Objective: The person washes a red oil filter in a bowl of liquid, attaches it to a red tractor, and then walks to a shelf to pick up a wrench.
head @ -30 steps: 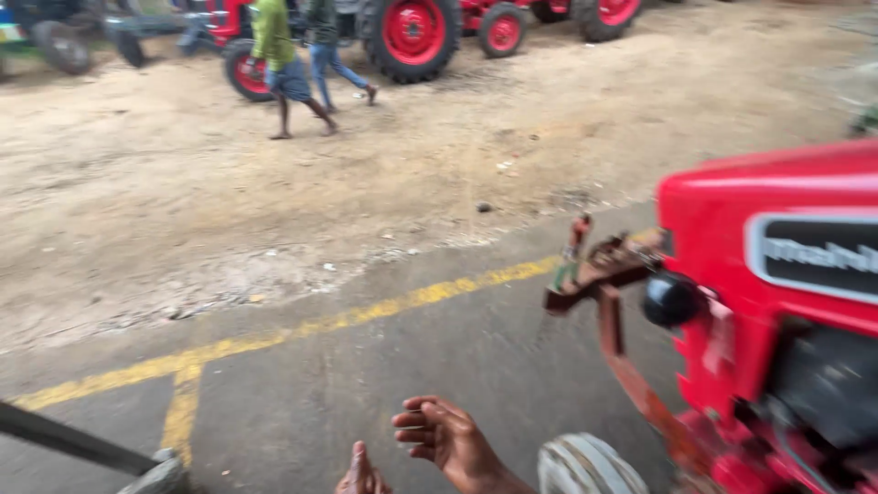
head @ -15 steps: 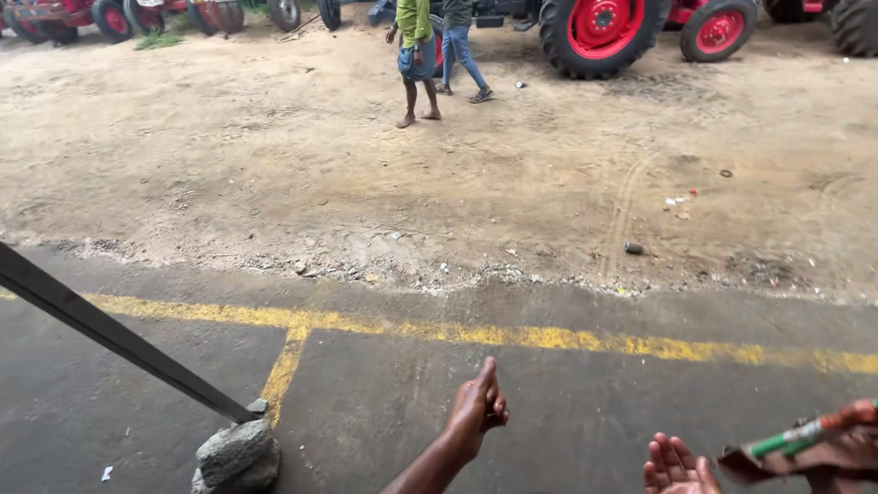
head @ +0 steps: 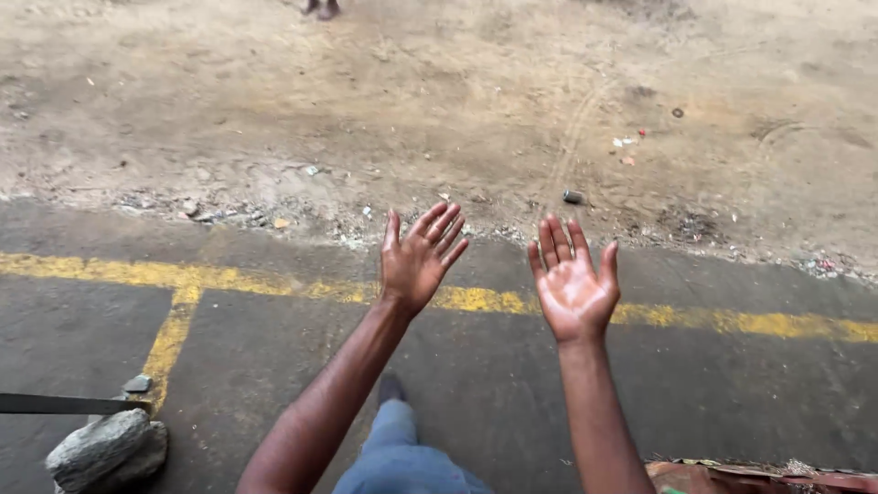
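Widest of all, a sandy dirt yard (head: 439,101) across the upper half, scored with faint tyre tracks and strewn with grit along its lower edge. Below it, dark paved floor (head: 750,393), damp-looking and worn. Across the paving, a yellow line (head: 722,320), painted and chipped, with a short branch turning down at the left.

Low in the middle, a leg in blue trousers (head: 402,462) ending in a dark shoe (head: 390,388) planted on the floor. At bottom left, a grey stone (head: 102,448) with a flat dark bar (head: 55,403) resting on top of it. At bottom right, a rusty red edge (head: 759,476) of something mostly out of view, just beside the right forearm.

Raised mid-picture on bare forearms, left hand (head: 421,261) and right hand (head: 572,285): both released, palms up, fingers spread, grasping nothing and touching nothing. Nearest thing in the view, the yellow line, passing behind both wrists on the floor, well below them.

Judged from this: no grip in hand, a pause between holds. Any pick-up from here would call for lowering and closing the fingers first.

Smallest: a dark little cylinder (head: 573,197) at the dirt's edge, scraps of litter (head: 626,143), and another person's feet (head: 321,8) at the top border.
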